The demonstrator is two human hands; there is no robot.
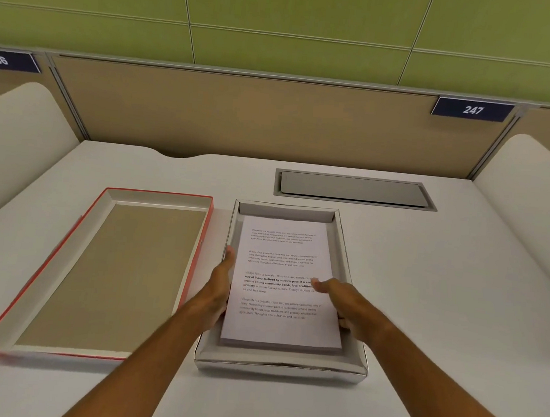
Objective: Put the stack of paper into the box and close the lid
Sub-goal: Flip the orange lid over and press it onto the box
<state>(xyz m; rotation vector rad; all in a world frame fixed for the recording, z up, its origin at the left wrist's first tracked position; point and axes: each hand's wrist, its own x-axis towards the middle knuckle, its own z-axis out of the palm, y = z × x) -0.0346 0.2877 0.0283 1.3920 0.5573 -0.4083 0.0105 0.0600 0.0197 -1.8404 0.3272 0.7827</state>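
A stack of white printed paper [282,268] lies inside the shallow silver-grey box [279,365] at the middle of the desk. My left hand [219,289] grips the stack's left edge, thumb on top. On the right edge sits my right hand [342,300], its thumb resting on the top sheet and its fingers under the side. The near end of the stack looks slightly raised above the box floor. The lid [104,274], red outside with a brown inside, lies upside down to the left of the box.
A grey cable hatch [354,189] is set into the desk behind the box. Beige partition panels rise at the back, with white curved dividers on both sides. A number plate reading 247 [472,109] hangs at the upper right.
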